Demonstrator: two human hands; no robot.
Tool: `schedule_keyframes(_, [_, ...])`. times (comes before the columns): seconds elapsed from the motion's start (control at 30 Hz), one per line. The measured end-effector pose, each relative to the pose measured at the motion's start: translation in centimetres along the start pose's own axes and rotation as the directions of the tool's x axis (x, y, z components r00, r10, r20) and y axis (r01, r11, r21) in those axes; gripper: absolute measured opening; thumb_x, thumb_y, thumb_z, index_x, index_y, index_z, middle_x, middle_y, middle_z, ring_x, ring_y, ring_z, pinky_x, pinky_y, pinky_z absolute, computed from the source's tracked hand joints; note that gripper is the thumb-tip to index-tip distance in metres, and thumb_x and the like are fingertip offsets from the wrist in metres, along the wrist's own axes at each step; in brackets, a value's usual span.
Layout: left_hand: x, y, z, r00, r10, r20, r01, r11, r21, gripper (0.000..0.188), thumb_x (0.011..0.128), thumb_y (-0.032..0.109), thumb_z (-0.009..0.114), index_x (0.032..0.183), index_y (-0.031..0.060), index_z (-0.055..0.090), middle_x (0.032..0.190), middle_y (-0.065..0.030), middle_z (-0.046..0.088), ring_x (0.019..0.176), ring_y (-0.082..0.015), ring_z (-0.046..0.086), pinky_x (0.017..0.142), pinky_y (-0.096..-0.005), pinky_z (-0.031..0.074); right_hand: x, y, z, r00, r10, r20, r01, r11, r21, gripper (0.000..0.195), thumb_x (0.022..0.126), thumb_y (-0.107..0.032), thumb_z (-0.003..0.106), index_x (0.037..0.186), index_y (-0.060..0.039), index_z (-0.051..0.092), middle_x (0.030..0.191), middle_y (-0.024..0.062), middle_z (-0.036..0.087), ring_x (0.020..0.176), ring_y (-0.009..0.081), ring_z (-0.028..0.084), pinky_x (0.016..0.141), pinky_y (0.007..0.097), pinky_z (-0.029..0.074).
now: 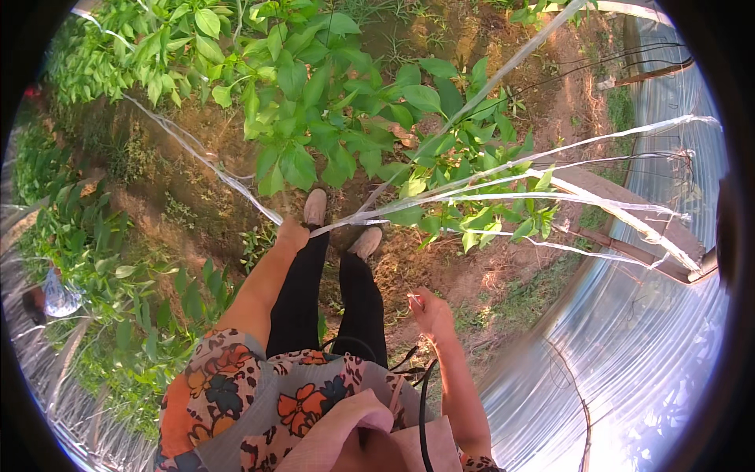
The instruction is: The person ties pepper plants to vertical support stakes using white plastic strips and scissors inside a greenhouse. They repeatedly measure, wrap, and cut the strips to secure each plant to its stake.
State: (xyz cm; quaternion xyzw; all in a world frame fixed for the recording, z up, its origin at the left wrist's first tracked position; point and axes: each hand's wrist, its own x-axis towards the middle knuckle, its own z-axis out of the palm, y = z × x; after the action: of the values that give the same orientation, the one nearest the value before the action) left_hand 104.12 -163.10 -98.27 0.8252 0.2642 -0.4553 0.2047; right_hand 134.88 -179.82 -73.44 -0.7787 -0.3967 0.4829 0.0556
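Observation:
My left hand (293,234) is closed around a bundle of white plastic twine (236,184) in front of my legs. From that hand the strands run to the upper left and, on the other side, fan out to the right towards the plastic sheeting. My right hand (433,314) is held lower and to the right, its fingers curled around a small object, partly red, that is mostly hidden. Leafy green plants (330,118), which look like pepper plants, stand just beyond my left hand, with several strands passing over their leaves.
Clear plastic sheeting (590,348) curves along the right side. A pole (631,251) and dark wires run beside it. More leafy plants (141,295) grow at the left, where part of a person (35,304) is near the rim. My shoes (315,206) stand on bare soil.

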Motion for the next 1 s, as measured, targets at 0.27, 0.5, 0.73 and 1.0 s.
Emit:
schedule_keyframes(0.27, [-6.1, 4.8, 0.0, 0.862, -0.305, -0.406, -0.098, 0.684, -0.723, 0.022, 0.093, 0.026, 0.043, 0.093, 0.0041, 0.042, 0.081, -0.021, 0.06, 0.08, -0.0403, 0.058, 0.069, -0.0506, 0.045, 4.8, 1.3, 3.2, 0.966, -0.08, 0.244, 0.094, 0.994, -0.048, 0.034, 0.072, -0.011, 0.065, 0.103, -0.0036, 0.055, 0.099, 0.0198, 0.058, 0.087, 0.0338, 0.059, 0.076, 0.0402, 0.047])
schedule_keyframes(0.5, [-8.0, 4.0, 0.8, 0.891, -0.345, -0.295, -0.005, 0.643, -0.766, 0.022, 0.093, 0.025, 0.041, 0.093, 0.0044, 0.046, 0.086, -0.0198, 0.062, 0.085, -0.0385, 0.059, 0.072, -0.0488, 0.047, 8.8, 0.1, 6.7, 0.802, -0.269, 0.533, 0.247, 0.962, 0.114, 0.04, 0.067, -0.02, 0.074, 0.094, -0.0022, 0.051, 0.095, 0.0164, 0.052, 0.083, 0.0322, 0.054, 0.073, 0.0381, 0.045])
schedule_keyframes(0.73, [-7.0, 4.0, -0.5, 0.918, -0.289, -0.271, -0.014, 0.659, -0.752, 0.021, 0.091, 0.025, 0.044, 0.096, 0.0051, 0.048, 0.083, -0.0176, 0.064, 0.082, -0.0362, 0.062, 0.072, -0.048, 0.047, 11.0, -4.6, 11.0, 0.832, -0.184, 0.523, 0.283, 0.952, -0.114, 0.054, 0.065, -0.049, 0.074, 0.086, -0.0045, 0.052, 0.089, 0.0149, 0.055, 0.083, 0.0311, 0.057, 0.075, 0.0381, 0.046])
schedule_keyframes(1.0, [-7.5, 5.7, 0.3, 0.946, -0.2, -0.256, -0.124, 0.504, -0.855, 0.02, 0.089, 0.02, 0.047, 0.093, 0.0002, 0.049, 0.074, -0.0218, 0.06, 0.075, -0.0394, 0.061, 0.065, -0.0489, 0.047, 15.1, -6.3, 14.8, 0.798, -0.061, 0.6, 0.175, 0.975, -0.134, 0.06, 0.066, -0.051, 0.074, 0.085, 0.0018, 0.053, 0.078, 0.0135, 0.057, 0.076, 0.0282, 0.057, 0.069, 0.0369, 0.045])
